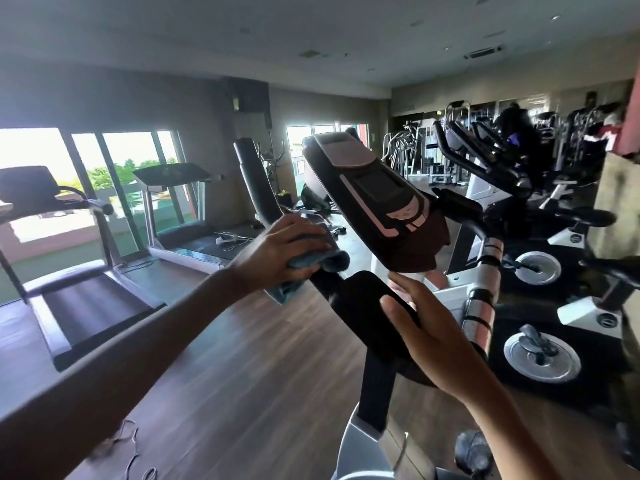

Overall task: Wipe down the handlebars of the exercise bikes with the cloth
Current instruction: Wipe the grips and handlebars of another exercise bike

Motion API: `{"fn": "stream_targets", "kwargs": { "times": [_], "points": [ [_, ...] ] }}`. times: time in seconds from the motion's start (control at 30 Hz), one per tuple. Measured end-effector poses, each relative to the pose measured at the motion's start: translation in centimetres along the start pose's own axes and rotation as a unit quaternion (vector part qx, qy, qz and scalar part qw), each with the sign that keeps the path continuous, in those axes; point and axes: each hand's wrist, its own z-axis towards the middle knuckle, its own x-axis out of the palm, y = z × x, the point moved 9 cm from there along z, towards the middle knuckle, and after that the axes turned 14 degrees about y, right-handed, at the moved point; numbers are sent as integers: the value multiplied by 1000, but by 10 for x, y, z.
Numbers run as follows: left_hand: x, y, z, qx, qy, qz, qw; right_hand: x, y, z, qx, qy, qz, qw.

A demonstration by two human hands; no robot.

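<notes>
Left hand [284, 251]: grip clenched round a bunched blue cloth [329, 261], holding it on the left handlebar [254, 178] of the near exercise bike [377, 393], below the bar's upturned end. Right hand [436, 337]: grip released, fingers straight, resting against the black centre pad [360, 306] beneath the console [374, 199]. Console markings: blurred, unreadable.

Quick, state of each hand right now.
Left hand: gripping the blue cloth around the handlebar.
Right hand: open, fingers straight, holding nothing, by the bike's black pad.
</notes>
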Motion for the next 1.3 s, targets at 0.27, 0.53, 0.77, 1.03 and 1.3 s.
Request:
{"fn": "stream_targets", "kwargs": {
  "times": [0.27, 0.53, 0.77, 1.03, 1.3],
  "points": [
    [-22, 50, -12, -245, -58, -105, 962, -49, -52, -27, 28, -45, -147, 988],
    [-46, -28, 21, -379, -62, -157, 910, -81, -97, -5, 10, 22, -275, 961],
    [-4, -127, 23, -473, 14, -33, 880, -84, -111, 3, -99, 70, -245, 962],
    [12, -175, 28, -522, 84, 80, 845, -82, -112, 4, -146, 19, -267, 952],
    [23, -168, 36, -526, 125, 86, 837, -84, -108, -1, -161, -7, -243, 957]
  ]
}}
